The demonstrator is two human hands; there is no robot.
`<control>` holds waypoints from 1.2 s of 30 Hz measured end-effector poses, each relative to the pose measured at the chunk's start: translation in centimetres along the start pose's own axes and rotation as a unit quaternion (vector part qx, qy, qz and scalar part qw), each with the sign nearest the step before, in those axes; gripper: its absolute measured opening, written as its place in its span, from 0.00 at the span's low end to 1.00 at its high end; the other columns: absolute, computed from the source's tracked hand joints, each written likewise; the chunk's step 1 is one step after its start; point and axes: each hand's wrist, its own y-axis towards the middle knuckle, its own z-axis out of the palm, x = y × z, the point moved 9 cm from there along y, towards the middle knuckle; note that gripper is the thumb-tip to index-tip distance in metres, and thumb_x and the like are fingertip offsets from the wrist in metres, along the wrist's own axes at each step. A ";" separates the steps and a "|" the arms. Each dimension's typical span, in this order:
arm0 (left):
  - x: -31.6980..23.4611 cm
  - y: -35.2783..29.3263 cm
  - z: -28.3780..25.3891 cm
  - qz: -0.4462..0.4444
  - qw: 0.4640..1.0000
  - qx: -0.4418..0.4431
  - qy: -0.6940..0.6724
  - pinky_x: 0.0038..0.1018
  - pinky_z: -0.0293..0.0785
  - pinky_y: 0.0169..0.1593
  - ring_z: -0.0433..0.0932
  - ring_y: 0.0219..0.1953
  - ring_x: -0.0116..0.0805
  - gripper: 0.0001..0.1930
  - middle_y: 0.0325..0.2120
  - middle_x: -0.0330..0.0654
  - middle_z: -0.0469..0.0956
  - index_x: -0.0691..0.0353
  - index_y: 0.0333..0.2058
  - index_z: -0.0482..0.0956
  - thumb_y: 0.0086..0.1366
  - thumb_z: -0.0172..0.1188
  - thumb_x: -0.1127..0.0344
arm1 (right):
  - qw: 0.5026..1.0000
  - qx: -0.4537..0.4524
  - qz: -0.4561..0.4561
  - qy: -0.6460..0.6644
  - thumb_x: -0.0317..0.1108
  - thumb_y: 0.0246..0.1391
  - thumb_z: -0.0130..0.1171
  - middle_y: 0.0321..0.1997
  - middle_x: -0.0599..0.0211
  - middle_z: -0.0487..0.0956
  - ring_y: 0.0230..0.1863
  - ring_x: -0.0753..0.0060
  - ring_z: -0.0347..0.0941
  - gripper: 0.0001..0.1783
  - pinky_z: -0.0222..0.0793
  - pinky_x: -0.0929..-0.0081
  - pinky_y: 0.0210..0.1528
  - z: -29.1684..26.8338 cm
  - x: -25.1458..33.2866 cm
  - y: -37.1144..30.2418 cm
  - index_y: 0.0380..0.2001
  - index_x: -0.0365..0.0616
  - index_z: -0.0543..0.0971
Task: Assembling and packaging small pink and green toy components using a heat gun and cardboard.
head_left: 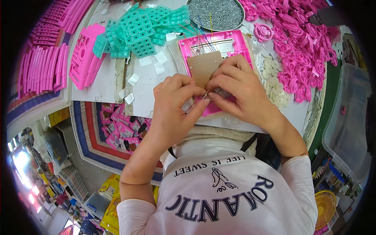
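Note:
A pink plastic housing [231, 41] lies open on the white worktable, with a brown circuit board [203, 67] and thin coloured wires [203, 33] inside it. My left hand [176, 105] pinches a thin wire at the housing's near edge, fingertips pressed together. My right hand [239, 88] rests over the housing's lower part, its fingers meeting the left hand's at the wire and touching the brown board's lower edge.
Teal rubber keypads [145, 29] are piled at the back, a round tray of small metal screws [215, 11] behind the housing. Pink round parts [301, 39] heap at the right, pink panels [84, 55] at the left. White discs [274, 78] lie beside the housing.

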 end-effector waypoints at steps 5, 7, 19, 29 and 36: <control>0.6 0.7 -0.8 -0.055 0.988 0.039 -0.138 0.27 0.69 0.42 0.75 0.38 0.31 0.07 0.33 0.38 0.77 0.64 0.34 0.83 0.58 0.71 0.71 | 1.000 0.021 0.013 0.017 0.31 0.45 0.71 0.34 0.67 0.77 0.43 0.54 0.70 0.11 0.69 0.61 0.45 0.2 -0.2 0.0 0.31 0.45 0.79; 0.2 1.2 -0.8 -0.065 0.989 0.069 -0.114 0.25 0.68 0.38 0.74 0.35 0.26 0.07 0.31 0.37 0.77 0.64 0.34 0.83 0.59 0.70 0.71 | 0.999 0.032 0.012 0.004 0.31 0.45 0.71 0.34 0.67 0.77 0.43 0.54 0.70 0.11 0.69 0.60 0.45 0.3 -0.2 0.0 0.32 0.45 0.80; 2.3 1.4 0.6 -0.178 0.960 0.158 -0.149 0.18 0.63 0.26 0.68 0.22 0.14 0.04 0.22 0.31 0.77 0.66 0.36 0.83 0.66 0.65 0.72 | 0.998 0.046 0.033 -0.001 0.31 0.48 0.70 0.37 0.66 0.78 0.46 0.53 0.70 0.10 0.69 0.59 0.49 0.7 -0.2 -0.3 0.34 0.45 0.80; 1.0 0.8 0.4 -0.074 0.986 0.112 -0.098 0.22 0.62 0.26 0.67 0.24 0.19 0.06 0.29 0.34 0.77 0.65 0.37 0.83 0.61 0.68 0.75 | 0.998 0.030 0.044 0.032 0.30 0.51 0.67 0.37 0.65 0.78 0.47 0.53 0.70 0.07 0.68 0.60 0.50 0.5 -0.5 -0.5 0.33 0.44 0.79; -0.5 0.1 0.7 -0.023 1.000 0.008 -0.012 0.32 0.74 0.29 0.78 0.26 0.38 0.08 0.29 0.42 0.77 0.61 0.36 0.80 0.58 0.69 0.73 | 0.996 0.038 0.069 0.044 0.31 0.52 0.67 0.36 0.64 0.79 0.48 0.52 0.70 0.07 0.68 0.60 0.50 0.5 -0.7 -0.6 0.33 0.43 0.80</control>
